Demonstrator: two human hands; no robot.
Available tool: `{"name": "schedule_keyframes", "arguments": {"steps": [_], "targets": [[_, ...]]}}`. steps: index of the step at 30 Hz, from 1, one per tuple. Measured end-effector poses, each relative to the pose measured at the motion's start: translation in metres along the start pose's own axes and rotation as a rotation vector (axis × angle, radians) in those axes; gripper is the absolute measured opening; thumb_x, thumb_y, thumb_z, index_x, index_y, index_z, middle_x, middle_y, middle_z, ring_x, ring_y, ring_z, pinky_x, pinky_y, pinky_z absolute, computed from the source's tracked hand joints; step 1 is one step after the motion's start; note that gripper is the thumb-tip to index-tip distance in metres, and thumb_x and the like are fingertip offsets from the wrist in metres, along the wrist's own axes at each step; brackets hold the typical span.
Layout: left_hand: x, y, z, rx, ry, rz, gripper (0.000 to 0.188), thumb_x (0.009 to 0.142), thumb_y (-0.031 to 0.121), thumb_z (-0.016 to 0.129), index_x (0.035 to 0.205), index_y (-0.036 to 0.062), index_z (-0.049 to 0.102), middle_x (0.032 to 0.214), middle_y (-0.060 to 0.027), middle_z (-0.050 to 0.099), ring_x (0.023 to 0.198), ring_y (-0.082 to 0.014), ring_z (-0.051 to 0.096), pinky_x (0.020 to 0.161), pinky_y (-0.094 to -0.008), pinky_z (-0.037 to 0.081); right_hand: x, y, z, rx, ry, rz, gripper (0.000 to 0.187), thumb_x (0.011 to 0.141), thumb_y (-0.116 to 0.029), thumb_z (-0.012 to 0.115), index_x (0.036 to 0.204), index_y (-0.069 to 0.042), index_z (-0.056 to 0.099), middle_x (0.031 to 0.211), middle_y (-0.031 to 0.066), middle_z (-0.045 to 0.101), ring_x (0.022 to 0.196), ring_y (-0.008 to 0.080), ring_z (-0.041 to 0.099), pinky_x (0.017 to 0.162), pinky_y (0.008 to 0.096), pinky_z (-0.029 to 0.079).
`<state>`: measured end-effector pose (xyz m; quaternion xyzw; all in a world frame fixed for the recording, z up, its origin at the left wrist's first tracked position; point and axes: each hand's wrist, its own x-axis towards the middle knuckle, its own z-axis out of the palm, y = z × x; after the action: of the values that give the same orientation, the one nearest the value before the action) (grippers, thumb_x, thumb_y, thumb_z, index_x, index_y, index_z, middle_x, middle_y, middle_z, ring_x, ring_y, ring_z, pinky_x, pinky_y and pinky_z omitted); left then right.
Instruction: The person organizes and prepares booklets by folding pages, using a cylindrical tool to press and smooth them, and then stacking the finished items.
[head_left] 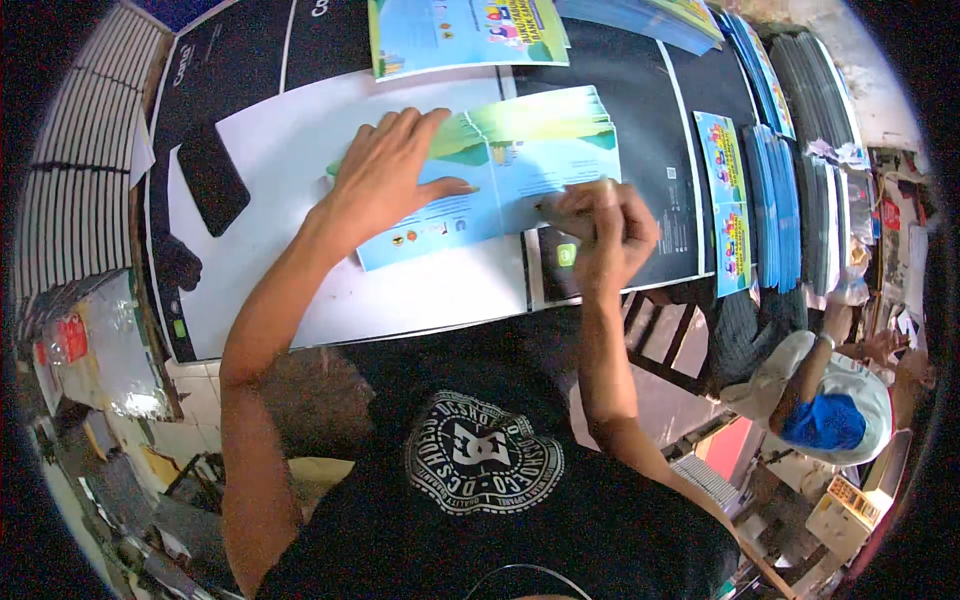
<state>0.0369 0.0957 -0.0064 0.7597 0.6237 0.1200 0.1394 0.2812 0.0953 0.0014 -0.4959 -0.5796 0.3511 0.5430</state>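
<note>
A fanned stack of printed cover sheets (550,160), blue and green with small drawings, lies on a large white sheet (290,270) at the middle of the table. My left hand (390,165) rests on the left part of the stack, fingers stretched out and thumb apart. Over the stack's lower right part, my right hand (605,225) is curled with its fingers pressed together. What it holds, if anything, is hidden. A crease or seam runs down through the stack between my hands.
A black phone (213,185) lies to the left on the white sheet. More printed covers (470,40) are piled at the back. Stacks of blue-edged booklets (775,205) stand at the right. Tall piles of bound paper (100,100) line the left. Another person (825,400) is at the lower right.
</note>
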Motion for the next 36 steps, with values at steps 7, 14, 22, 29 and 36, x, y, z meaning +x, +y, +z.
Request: {"name": "schedule_keyframes", "arguments": {"steps": [7, 14, 22, 29, 36], "targets": [[-0.005, -0.005, 0.004, -0.146, 0.128, 0.019, 0.079, 0.073, 0.051, 0.083, 0.128, 0.0048, 0.051, 0.117, -0.0189, 0.063, 0.11, -0.0381, 0.06, 0.094, -0.0457, 0.047, -0.034, -0.079, -0.018, 0.395, -0.323, -0.494, 0.038, 0.094, -0.037, 0.058, 0.1, 0.0, 0.066, 0.076, 0.0103, 0.063, 0.066, 0.0236, 0.059, 0.065, 0.0369, 0.05], [0.0, -0.039, -0.015, -0.165, 0.005, -0.121, 0.064, 0.074, 0.055, 0.081, 0.102, 0.0007, 0.061, 0.097, -0.0218, 0.07, 0.098, -0.039, 0.068, 0.083, -0.0468, 0.052, -0.024, 0.021, 0.028, 0.279, -0.448, -0.269, 0.024, 0.079, -0.017, 0.059, 0.067, 0.003, 0.059, 0.067, 0.0151, 0.064, 0.063, 0.0266, 0.063, 0.063, 0.035, 0.051], [-0.002, -0.096, -0.028, -0.53, -0.293, -0.021, 0.043, 0.087, 0.04, 0.075, 0.085, -0.003, 0.073, 0.058, -0.0049, 0.053, 0.056, -0.0109, 0.04, 0.052, -0.0334, 0.036, -0.024, -0.02, 0.025, 0.266, -0.459, -0.337, 0.038, 0.091, -0.028, 0.057, 0.072, 0.004, 0.062, 0.066, 0.0134, 0.062, 0.062, 0.0274, 0.063, 0.058, 0.0376, 0.049], [-0.003, -0.091, -0.032, -0.607, -0.293, -0.042, 0.038, 0.084, 0.035, 0.077, 0.09, -0.0026, 0.074, 0.063, -0.0068, 0.06, 0.059, -0.0102, 0.049, 0.055, -0.032, 0.04, -0.062, 0.014, 0.073, 0.784, -0.189, -0.452, 0.031, 0.073, -0.028, 0.071, 0.066, 0.0, 0.06, 0.066, 0.0102, 0.064, 0.056, 0.0269, 0.061, 0.055, 0.0375, 0.049], [-0.002, -0.09, -0.039, -0.561, -0.254, -0.024, 0.038, 0.084, 0.033, 0.076, 0.093, -0.0046, 0.073, 0.065, -0.0098, 0.062, 0.061, -0.0124, 0.053, 0.058, -0.033, 0.043, -0.031, -0.004, 0.069, 0.28, -0.711, -0.363, 0.036, 0.079, -0.03, 0.061, 0.068, 0.004, 0.06, 0.065, 0.0136, 0.061, 0.06, 0.0288, 0.06, 0.06, 0.0389, 0.051]]}}
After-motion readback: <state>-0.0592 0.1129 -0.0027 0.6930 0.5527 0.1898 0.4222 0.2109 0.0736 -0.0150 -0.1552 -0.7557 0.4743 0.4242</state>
